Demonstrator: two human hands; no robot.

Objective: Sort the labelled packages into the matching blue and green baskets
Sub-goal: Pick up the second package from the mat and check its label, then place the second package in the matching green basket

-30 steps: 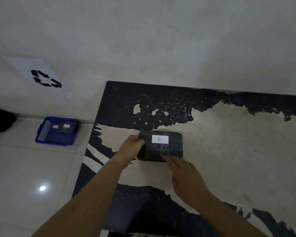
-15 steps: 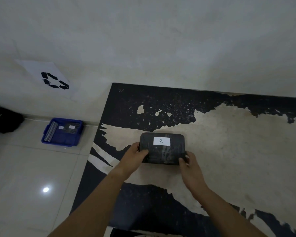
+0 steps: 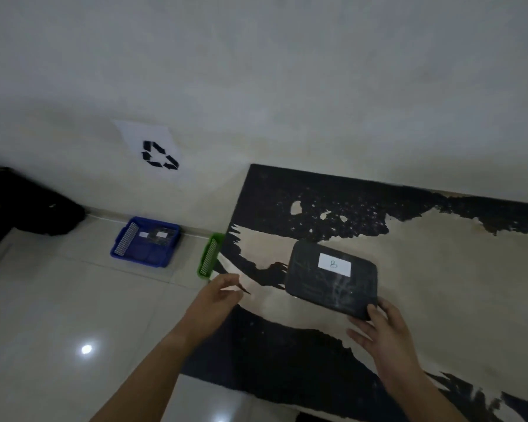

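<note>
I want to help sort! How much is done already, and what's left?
Done: the blue basket on the floor already holds a couple of labelled packages. In hand: the right hand grips the black package labelled B, while the left hand is empty. Left: this package must go in its basket. The green basket is mostly hidden by the table, so its contents can't be seen.

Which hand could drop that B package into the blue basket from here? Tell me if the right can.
Probably not yet: the right hand holds the package over the table, and the blue basket sits on the floor far left.
</note>
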